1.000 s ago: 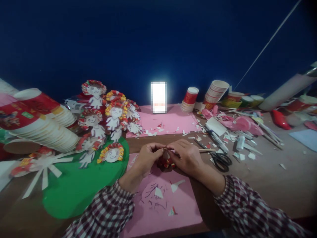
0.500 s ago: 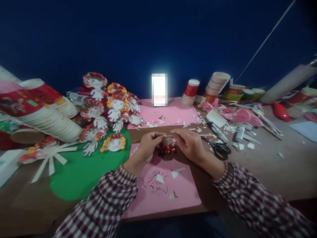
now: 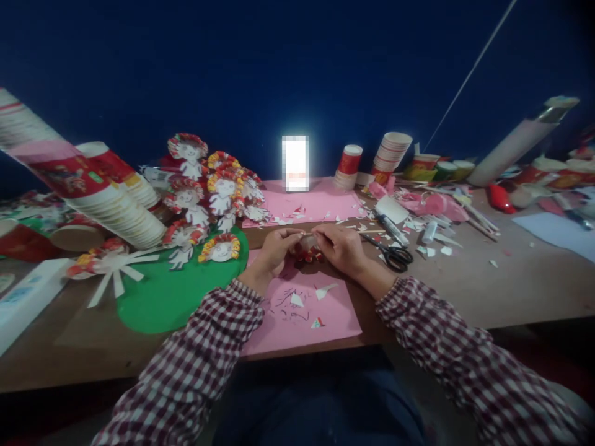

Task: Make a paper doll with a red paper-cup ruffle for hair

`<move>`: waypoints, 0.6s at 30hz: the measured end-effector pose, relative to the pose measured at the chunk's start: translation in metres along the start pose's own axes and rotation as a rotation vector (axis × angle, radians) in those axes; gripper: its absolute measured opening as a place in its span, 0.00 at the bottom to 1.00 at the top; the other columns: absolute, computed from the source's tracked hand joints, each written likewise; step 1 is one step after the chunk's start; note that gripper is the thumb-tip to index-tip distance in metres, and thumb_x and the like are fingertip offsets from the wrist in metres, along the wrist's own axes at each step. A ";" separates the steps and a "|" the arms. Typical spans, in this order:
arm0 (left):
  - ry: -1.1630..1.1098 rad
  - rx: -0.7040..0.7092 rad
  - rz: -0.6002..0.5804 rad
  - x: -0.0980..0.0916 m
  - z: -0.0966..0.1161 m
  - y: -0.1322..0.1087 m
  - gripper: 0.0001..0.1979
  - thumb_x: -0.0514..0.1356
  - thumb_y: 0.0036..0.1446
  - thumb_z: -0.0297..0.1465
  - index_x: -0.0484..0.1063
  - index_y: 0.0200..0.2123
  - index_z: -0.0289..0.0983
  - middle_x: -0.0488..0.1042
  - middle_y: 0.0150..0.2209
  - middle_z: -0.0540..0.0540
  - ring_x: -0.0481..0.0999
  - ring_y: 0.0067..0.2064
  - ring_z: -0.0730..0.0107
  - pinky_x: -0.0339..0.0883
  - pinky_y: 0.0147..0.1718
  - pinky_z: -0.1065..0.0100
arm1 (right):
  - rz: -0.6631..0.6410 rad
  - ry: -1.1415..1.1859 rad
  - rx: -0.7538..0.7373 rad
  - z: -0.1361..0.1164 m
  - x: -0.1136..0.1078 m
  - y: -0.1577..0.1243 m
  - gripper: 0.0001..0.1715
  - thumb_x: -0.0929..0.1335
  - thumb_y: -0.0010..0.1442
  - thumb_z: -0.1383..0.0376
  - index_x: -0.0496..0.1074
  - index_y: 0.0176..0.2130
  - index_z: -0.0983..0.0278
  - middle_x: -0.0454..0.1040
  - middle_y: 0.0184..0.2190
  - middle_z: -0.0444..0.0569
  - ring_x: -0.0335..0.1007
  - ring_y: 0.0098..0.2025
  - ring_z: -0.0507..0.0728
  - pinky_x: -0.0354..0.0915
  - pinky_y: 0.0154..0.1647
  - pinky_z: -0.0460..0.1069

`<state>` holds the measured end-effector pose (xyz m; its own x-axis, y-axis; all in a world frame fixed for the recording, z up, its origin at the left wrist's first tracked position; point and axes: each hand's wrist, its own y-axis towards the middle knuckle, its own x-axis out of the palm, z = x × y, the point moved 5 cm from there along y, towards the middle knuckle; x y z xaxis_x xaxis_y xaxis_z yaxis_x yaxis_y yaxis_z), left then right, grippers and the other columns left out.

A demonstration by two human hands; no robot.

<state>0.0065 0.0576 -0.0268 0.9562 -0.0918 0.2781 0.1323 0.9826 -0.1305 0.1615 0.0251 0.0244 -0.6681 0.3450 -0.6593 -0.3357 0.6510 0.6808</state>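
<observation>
My left hand [image 3: 275,249] and my right hand [image 3: 341,246] meet over a small paper-cup figure [image 3: 307,248] with red and yellow curled fringe. Both hands pinch it, fingers closed on its top, just above the near pink paper sheet [image 3: 304,316]. A thin stick seems to run between the fingertips, though I cannot make it out clearly. Both sleeves are red-and-white checked.
Finished paper-cup dolls [image 3: 211,195] crowd a green sheet [image 3: 171,291] at the left, beside lying stacks of paper cups [image 3: 109,201]. Black scissors [image 3: 395,255] lie right of my hands among paper scraps. More cups [image 3: 390,155], a glowing phone [image 3: 295,163] and a cardboard tube [image 3: 518,145] stand at the back.
My view has pulled back and tilted down, so the table edge and my lap show. The hands stay closed on the small figure, held slightly lower toward the pink sheet.
</observation>
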 end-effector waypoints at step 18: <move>-0.040 0.111 -0.064 0.006 0.003 -0.005 0.11 0.69 0.40 0.27 0.75 0.30 0.30 0.75 0.23 0.49 0.70 0.24 0.77 0.64 0.27 0.73 | -0.048 -0.225 -0.085 -0.015 0.000 -0.011 0.11 0.64 0.65 0.65 0.75 0.40 0.66 0.78 0.36 0.53 0.72 0.37 0.57 0.62 0.38 0.48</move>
<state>0.0111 0.0528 -0.0217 0.9350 -0.1508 0.3209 0.1611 0.9869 -0.0054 0.1551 0.0078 0.0223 -0.4884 0.4636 -0.7393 -0.4239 0.6144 0.6654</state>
